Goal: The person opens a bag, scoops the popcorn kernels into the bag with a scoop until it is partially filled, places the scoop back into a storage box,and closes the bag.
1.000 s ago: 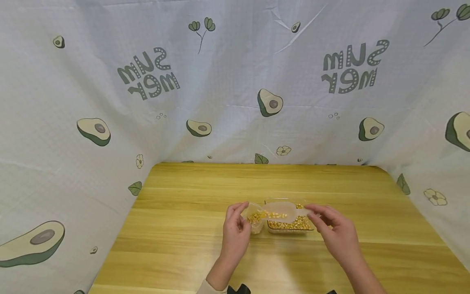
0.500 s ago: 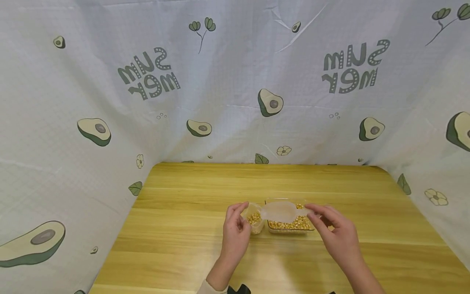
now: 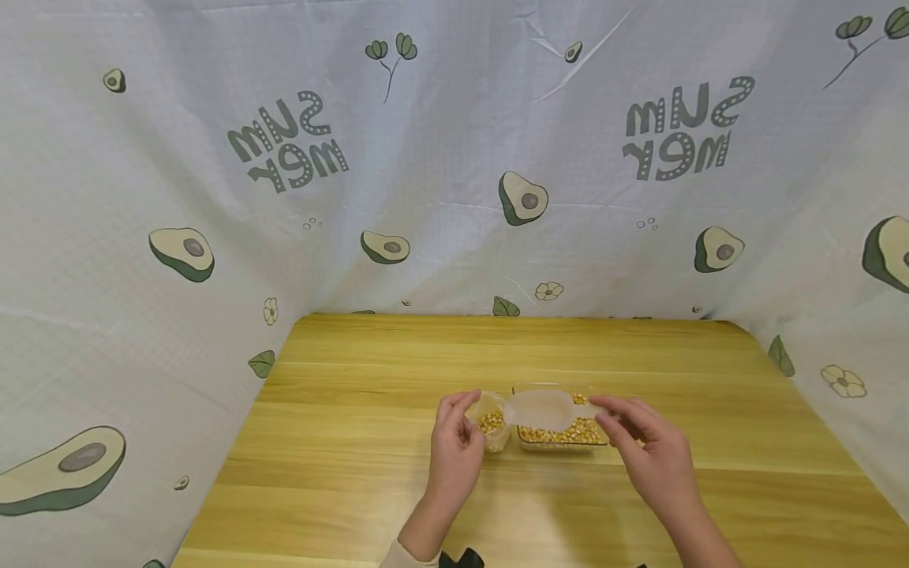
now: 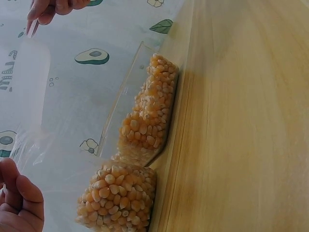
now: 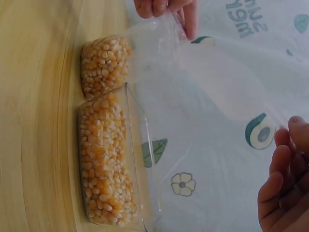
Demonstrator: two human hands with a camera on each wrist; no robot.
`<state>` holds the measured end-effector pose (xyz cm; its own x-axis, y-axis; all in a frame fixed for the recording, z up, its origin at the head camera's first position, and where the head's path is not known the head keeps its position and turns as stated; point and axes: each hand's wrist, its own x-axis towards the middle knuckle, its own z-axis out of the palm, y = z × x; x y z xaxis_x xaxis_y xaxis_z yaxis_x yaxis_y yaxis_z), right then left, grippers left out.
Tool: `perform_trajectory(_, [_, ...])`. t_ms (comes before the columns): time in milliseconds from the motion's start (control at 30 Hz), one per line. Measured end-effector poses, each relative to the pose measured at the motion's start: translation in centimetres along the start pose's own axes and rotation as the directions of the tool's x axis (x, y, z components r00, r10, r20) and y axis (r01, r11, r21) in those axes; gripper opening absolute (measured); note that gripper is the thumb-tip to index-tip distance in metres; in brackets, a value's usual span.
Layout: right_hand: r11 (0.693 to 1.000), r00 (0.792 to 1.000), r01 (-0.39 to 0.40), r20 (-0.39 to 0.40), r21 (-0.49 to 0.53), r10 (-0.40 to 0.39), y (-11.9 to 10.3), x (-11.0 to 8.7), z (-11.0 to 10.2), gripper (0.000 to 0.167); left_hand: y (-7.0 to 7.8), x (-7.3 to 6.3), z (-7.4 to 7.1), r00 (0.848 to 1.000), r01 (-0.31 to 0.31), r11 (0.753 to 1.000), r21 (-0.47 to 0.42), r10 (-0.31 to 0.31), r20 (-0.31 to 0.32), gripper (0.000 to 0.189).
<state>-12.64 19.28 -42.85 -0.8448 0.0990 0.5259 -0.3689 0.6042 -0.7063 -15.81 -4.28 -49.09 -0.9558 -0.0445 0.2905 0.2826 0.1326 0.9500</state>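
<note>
My left hand [image 3: 456,446] pinches the open mouth of a clear plastic bag [image 4: 117,195], which stands upright with yellow corn kernels filling its lower part. With fingertips and thumb, my right hand [image 3: 655,448] holds the handle of a translucent white scoop [image 3: 541,410] level above the table. The scoop's tip reaches into the mouth of the bag, and no kernels show on it. Beneath the scoop sits a clear rectangular container [image 5: 137,193] holding more corn kernels [image 5: 106,159], its side close against the bag.
Everything stands on a wood-grain table [image 3: 341,410]. A pale cloth [image 3: 454,158] printed with avocados and lettering hangs behind the table and along both sides.
The kernels lying in the scoop one second ago have slid off its tip into the bag. Both hands have stayed nearly in place.
</note>
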Motion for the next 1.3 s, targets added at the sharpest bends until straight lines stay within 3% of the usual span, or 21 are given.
perform_trajectory(133, [0.997,0.999,-0.046,0.011,0.067,0.045,0.1,0.0,0.0,0.022,0.0,0.0,0.0,1.000,0.002,1.000,0.004,-0.002,-0.001,0.051])
perform_trajectory(233, [0.984,0.991,-0.133,0.015,0.120,0.132,0.3,0.0,0.0,0.019,0.1,0.0,-0.1,1.000,0.005,1.000,0.005,-0.005,0.001,0.051])
perform_trajectory(433, [0.926,0.947,-0.318,0.020,0.204,0.320,0.8,0.2,-0.8,0.023,0.2,0.0,-0.1,1.000,0.016,1.000,-0.003,-0.016,0.006,0.050])
perform_trajectory(600, [0.862,0.916,-0.392,0.051,0.321,0.397,1.5,0.4,-1.6,0.028,0.2,0.0,-0.1,1.000,0.013,1.000,0.000,-0.013,0.002,0.050])
perform_trajectory(667, [0.851,0.909,-0.408,0.060,0.331,0.413,1.9,0.3,-1.8,0.029,0.2,0.0,-0.1,1.000,0.016,1.000,0.001,-0.016,-0.003,0.050])
perform_trajectory(833, [0.869,0.903,-0.427,0.064,0.252,0.425,3.0,0.0,-2.1,0.027,0.1,0.0,-0.1,1.000,0.028,1.000,-0.004,-0.028,-0.004,0.051])
perform_trajectory(1033, [0.915,0.914,-0.404,0.054,0.015,0.402,4.6,-0.2,-2.6,0.030,0.0,-0.1,-0.2,0.999,0.032,0.999,-0.007,-0.032,0.002,0.051])
perform_trajectory(1300, [0.913,0.912,-0.378,0.110,-0.154,0.396,5.2,-0.1,-3.0,0.031,0.0,0.1,-0.3,1.000,0.021,1.000,-0.004,-0.020,0.008,0.049])
